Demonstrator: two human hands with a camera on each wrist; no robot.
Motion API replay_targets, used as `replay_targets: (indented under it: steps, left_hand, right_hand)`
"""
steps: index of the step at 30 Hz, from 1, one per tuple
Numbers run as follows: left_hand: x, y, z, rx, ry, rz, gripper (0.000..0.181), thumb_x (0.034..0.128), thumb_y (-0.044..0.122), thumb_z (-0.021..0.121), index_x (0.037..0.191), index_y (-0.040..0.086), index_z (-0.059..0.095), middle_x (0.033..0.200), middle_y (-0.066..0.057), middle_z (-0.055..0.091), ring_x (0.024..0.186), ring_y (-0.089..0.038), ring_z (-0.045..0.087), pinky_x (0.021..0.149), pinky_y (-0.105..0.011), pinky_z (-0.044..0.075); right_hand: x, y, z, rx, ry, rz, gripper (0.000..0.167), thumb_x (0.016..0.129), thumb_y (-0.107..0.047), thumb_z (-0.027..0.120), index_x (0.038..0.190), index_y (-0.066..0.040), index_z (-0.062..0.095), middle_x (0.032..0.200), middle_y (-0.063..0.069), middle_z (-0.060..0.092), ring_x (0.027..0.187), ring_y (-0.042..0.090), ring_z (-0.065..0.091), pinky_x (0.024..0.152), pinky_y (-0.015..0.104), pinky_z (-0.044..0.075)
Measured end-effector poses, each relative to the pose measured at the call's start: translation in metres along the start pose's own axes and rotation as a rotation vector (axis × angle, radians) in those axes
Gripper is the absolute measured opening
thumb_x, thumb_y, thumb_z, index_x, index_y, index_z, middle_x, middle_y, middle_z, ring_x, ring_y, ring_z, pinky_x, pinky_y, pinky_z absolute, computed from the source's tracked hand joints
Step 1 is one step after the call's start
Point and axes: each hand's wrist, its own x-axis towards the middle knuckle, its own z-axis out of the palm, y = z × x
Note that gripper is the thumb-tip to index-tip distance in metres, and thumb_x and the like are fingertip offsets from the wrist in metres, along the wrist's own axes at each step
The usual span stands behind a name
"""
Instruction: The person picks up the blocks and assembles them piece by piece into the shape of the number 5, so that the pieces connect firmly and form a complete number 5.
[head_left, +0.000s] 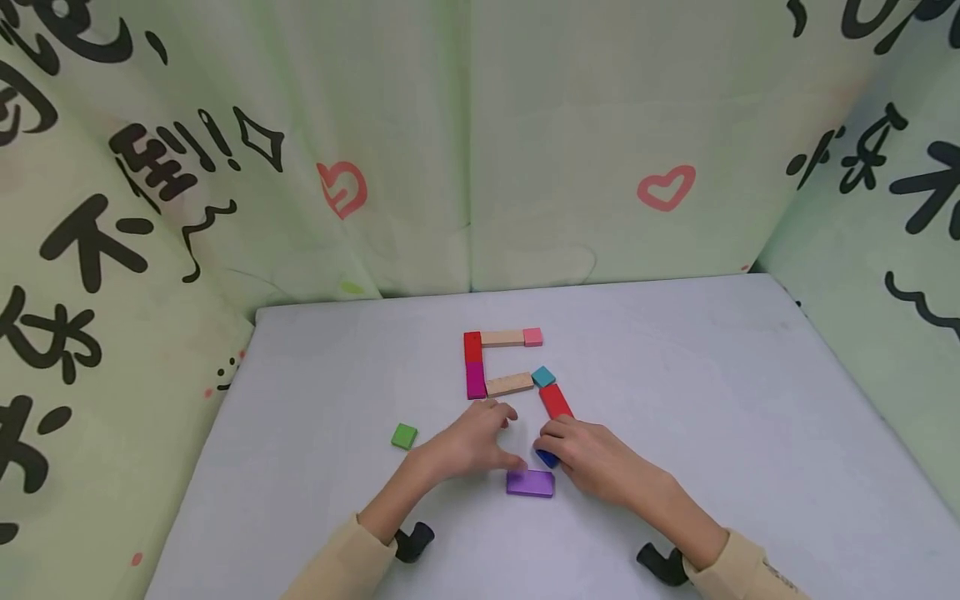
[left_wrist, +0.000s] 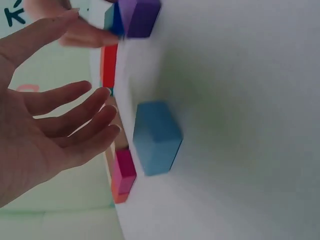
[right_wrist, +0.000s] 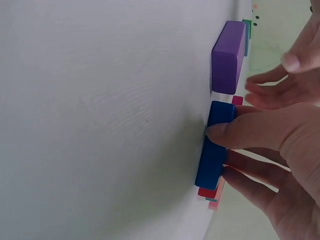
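My right hand (head_left: 600, 458) pinches a dark blue block (right_wrist: 216, 145) between thumb and fingers, low at the table, with one end close to the red block (head_left: 555, 401). A purple block (head_left: 530, 484) lies just in front of the blue one. My left hand (head_left: 468, 442) hovers with spread fingers, its thumb near the purple block and nothing in its grasp. Beneath it, in the left wrist view, stands a blue-grey block (left_wrist: 157, 139), which the left hand hides from the head view.
A row of blocks continues beyond: a small teal block (head_left: 543, 377), two wooden blocks (head_left: 510, 384), a magenta block (head_left: 476, 380), another red block (head_left: 472, 346) and a pink block (head_left: 532, 337). A green block (head_left: 404, 436) lies apart at left. Curtains surround the white table (head_left: 712, 375).
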Motion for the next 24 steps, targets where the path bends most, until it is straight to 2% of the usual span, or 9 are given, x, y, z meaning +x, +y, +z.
replay_targets:
  steps: [3,11,17,24]
  left_hand:
    - [-0.007,0.003,0.011,0.018,-0.03,0.025,0.059,0.0833,0.031,0.087,0.13,0.005,0.062,0.118,-0.005,0.063,0.112,-0.017,0.054,0.089,-0.027,0.053]
    - [-0.015,0.003,0.034,0.055,0.01,0.104,0.052,0.0844,0.03,0.087,0.125,0.006,0.066,0.116,-0.003,0.063,0.106,-0.013,0.053,0.087,-0.021,0.052]
    - [-0.018,0.005,0.045,0.057,0.051,0.152,0.044,0.0841,0.025,0.087,0.119,0.006,0.069,0.111,-0.002,0.063,0.103,-0.011,0.052,0.086,-0.019,0.051]
    - [-0.02,0.006,0.053,0.134,0.083,0.204,0.04,0.0859,0.024,0.086,0.118,0.008,0.069,0.11,0.0,0.063,0.104,-0.01,0.053,0.087,-0.016,0.051]
  right_hand:
    - [0.0,-0.001,0.0,-0.005,0.01,-0.008,0.028,0.085,-0.005,0.082,0.111,-0.009,0.076,0.11,0.004,0.071,0.104,0.019,0.068,0.09,0.038,0.06]
    - [-0.001,0.0,0.001,-0.002,0.045,-0.036,0.027,0.084,-0.004,0.083,0.11,-0.008,0.076,0.108,0.003,0.071,0.101,0.018,0.068,0.088,0.036,0.06]
    - [-0.002,0.001,0.0,-0.022,0.065,-0.063,0.03,0.082,-0.002,0.084,0.109,-0.007,0.075,0.108,0.003,0.071,0.101,0.018,0.068,0.087,0.036,0.06]
    - [-0.004,0.0,0.001,-0.024,0.082,-0.072,0.029,0.081,0.001,0.083,0.108,-0.007,0.075,0.107,0.003,0.07,0.1,0.018,0.068,0.087,0.035,0.06]
